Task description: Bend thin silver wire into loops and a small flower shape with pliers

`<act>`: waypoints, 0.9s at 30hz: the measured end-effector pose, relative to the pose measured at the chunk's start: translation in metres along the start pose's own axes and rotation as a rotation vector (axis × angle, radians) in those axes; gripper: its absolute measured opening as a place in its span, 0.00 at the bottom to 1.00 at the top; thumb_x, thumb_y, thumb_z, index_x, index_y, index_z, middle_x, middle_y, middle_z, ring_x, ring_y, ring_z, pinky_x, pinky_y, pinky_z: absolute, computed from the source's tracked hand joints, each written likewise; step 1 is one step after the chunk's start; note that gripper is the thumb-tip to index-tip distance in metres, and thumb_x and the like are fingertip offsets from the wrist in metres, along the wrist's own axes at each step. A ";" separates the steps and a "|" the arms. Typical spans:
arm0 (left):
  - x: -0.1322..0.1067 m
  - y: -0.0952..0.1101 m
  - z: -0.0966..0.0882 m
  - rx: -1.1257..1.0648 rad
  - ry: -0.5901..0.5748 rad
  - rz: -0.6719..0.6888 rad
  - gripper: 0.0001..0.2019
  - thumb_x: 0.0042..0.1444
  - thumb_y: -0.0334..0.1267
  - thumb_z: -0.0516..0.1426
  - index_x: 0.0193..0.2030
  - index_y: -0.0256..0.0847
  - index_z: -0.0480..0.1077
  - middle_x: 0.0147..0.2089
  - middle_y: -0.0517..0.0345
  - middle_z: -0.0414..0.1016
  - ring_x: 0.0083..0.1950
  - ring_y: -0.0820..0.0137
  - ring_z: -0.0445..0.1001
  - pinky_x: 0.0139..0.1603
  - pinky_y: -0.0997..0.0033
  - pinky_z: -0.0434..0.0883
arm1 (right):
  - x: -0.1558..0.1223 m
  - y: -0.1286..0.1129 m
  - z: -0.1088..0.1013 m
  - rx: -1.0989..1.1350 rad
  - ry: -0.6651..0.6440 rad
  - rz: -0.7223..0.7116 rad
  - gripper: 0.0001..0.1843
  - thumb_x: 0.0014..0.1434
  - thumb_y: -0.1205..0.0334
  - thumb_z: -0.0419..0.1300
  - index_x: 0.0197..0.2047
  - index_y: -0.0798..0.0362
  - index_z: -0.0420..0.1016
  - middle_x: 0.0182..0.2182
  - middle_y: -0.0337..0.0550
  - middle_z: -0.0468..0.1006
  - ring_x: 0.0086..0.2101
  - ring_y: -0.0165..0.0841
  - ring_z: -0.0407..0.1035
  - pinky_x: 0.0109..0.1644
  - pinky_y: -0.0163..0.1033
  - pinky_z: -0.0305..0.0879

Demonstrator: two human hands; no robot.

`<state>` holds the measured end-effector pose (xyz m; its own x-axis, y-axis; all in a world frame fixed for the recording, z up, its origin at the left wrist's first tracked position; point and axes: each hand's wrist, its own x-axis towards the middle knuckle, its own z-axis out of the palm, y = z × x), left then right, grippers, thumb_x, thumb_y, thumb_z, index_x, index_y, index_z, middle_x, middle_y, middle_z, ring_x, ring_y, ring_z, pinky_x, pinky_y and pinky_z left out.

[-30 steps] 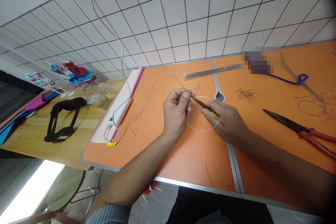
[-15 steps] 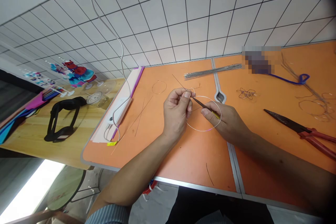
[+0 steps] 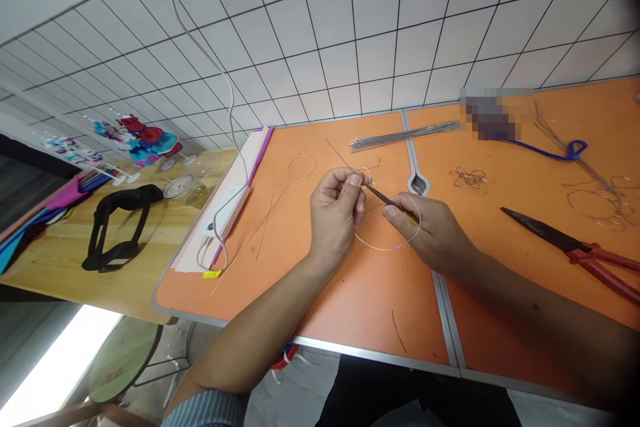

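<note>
Left hand (image 3: pixel 340 203): thumb and index finger pinch the pale wire loop (image 3: pixel 377 249) near its top.
Right hand (image 3: pixel 425 223): fingers closed round a slim dark tool (image 3: pixel 381 195) with a yellow handle, its tip at the left fingertips.
Wire loop: hangs between the hands above the orange table (image 3: pixel 320 307), pink beads (image 3: pixel 397 247) on its lower side.
Clear container (image 3: pixel 183 188): on the wooden table (image 3: pixel 55 267); contents hard to make out.
Edges: metal trim (image 3: pixel 370 351) runs along the front below the forearms; a grey seam (image 3: pixel 445 313) passes by the right hand.
Room: orange surface stretches from the left hand to the power strip (image 3: pixel 226 213), two crossed wires (image 3: pixel 269 212) lying there.
Cut off: red pliers handles (image 3: pixel 613 273), at the right border.
Hidden: the tool's very tip; a pixelated object (image 3: pixel 493 119) at the back.
</note>
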<state>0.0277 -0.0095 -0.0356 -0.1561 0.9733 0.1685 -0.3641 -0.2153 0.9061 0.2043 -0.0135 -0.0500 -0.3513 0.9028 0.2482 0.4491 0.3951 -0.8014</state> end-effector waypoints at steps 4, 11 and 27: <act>0.000 -0.001 0.000 0.000 0.003 -0.005 0.15 0.59 0.48 0.73 0.38 0.40 0.75 0.41 0.58 0.80 0.23 0.82 0.64 0.17 0.79 0.58 | 0.001 0.000 0.001 -0.003 0.007 -0.006 0.21 0.75 0.49 0.55 0.30 0.49 0.65 0.26 0.36 0.68 0.28 0.32 0.61 0.34 0.42 0.55; -0.001 -0.001 -0.001 0.022 -0.008 0.026 0.14 0.62 0.47 0.71 0.39 0.41 0.77 0.42 0.57 0.80 0.25 0.80 0.66 0.18 0.78 0.61 | 0.000 -0.001 0.001 0.029 0.005 0.005 0.21 0.75 0.50 0.55 0.30 0.48 0.63 0.26 0.34 0.66 0.28 0.31 0.59 0.34 0.42 0.54; -0.005 0.000 0.000 0.115 0.014 0.049 0.09 0.58 0.33 0.69 0.46 0.42 0.82 0.43 0.57 0.80 0.33 0.76 0.73 0.33 0.75 0.77 | 0.001 0.001 0.002 0.067 0.026 0.055 0.18 0.75 0.50 0.56 0.36 0.49 0.77 0.26 0.35 0.67 0.29 0.32 0.61 0.34 0.42 0.55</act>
<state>0.0282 -0.0141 -0.0365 -0.1842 0.9604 0.2091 -0.2480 -0.2512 0.9356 0.2026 -0.0129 -0.0521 -0.3059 0.9273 0.2158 0.4105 0.3330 -0.8489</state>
